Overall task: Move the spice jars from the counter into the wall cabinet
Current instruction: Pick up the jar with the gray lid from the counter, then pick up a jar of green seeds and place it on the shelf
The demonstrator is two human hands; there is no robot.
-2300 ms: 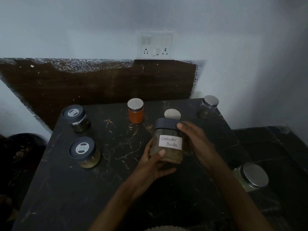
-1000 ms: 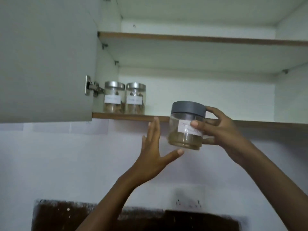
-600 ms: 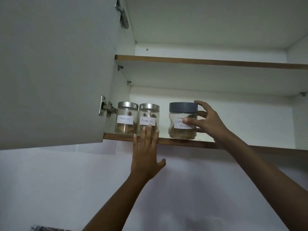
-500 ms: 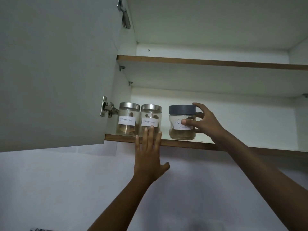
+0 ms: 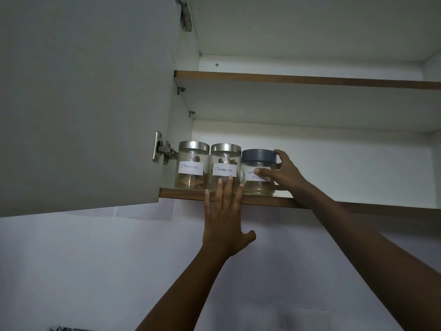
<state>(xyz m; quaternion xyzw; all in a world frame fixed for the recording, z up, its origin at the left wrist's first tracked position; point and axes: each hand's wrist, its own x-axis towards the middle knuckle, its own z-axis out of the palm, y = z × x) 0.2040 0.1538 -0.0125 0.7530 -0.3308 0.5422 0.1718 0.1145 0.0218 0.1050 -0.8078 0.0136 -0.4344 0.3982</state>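
Note:
The coriander powder jar (image 5: pixel 254 185), clear glass with a grey lid and a white label, stands on the lower shelf (image 5: pixel 334 203) of the open wall cabinet. My right hand (image 5: pixel 282 174) grips its right side, thumb across the label. It now touches a silver-lidded jar labelled cinnamon (image 5: pixel 225 163); a second cinnamon jar (image 5: pixel 192 166) stands left of that. My left hand (image 5: pixel 225 220) is flat and open, fingers spread against the shelf edge below the middle jar, fingertips overlapping its base.
The cabinet door (image 5: pixel 83 103) hangs open on the left, its hinge (image 5: pixel 162 151) beside the jars. An upper shelf (image 5: pixel 310 80) runs above. The lower shelf extends bare to the right. White wall lies below the cabinet.
My right hand lifted the coriander jar from the counter up onto the lower shelf and slid it left against the cinnamon jars. My left hand let go and rests at the shelf edge.

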